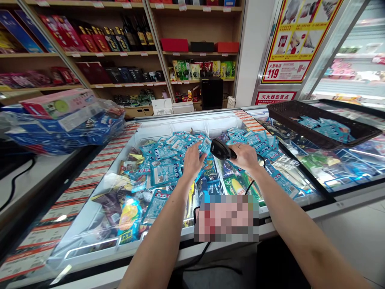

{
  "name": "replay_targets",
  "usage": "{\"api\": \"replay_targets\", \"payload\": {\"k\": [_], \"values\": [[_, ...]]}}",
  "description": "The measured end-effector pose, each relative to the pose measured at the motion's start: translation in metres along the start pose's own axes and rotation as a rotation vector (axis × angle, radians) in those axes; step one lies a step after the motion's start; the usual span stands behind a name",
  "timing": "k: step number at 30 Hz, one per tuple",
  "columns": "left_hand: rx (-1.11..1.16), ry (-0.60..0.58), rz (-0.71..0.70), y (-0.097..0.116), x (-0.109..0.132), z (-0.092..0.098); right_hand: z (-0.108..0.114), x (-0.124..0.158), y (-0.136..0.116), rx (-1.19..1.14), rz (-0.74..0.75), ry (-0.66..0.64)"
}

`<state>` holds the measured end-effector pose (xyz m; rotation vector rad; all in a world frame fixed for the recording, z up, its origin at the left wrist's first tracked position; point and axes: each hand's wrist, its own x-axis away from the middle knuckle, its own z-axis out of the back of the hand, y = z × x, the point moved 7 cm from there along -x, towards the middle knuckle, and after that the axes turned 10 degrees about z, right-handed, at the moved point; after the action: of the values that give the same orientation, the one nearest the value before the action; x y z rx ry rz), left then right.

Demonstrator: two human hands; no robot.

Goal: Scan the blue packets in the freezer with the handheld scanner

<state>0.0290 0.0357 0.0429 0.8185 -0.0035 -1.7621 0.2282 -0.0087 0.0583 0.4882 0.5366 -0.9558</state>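
Note:
My right hand is wrapped round the handle of a black barcode scanner, whose head points left toward my left hand. My left hand reaches over the pile with thumb and fingers apart, close to a small blue packet; whether the fingertips touch it I cannot make out. Many similar blue packets lie spread over the freezer in front of me, on both sides of the white wire divider. A black cable runs down from the scanner.
A phone-like device with a blurred screen rests at the chest freezer's front edge. To the right, a dark woven basket holds more blue packets. Plastic-wrapped boxes sit at left. Shelves with goods stand behind.

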Motion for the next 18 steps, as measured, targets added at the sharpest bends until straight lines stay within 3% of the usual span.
{"api": "replay_targets", "payload": {"k": [7, 18], "values": [[0.129, -0.025, 0.051, 0.0036, 0.0029, 0.0095, -0.0008, -0.0008, -0.0029, -0.028, 0.036, -0.007], [0.112, -0.055, 0.087, 0.0041, 0.0027, 0.0106, 0.001, -0.0008, -0.0039, -0.049, 0.066, 0.027]]}}
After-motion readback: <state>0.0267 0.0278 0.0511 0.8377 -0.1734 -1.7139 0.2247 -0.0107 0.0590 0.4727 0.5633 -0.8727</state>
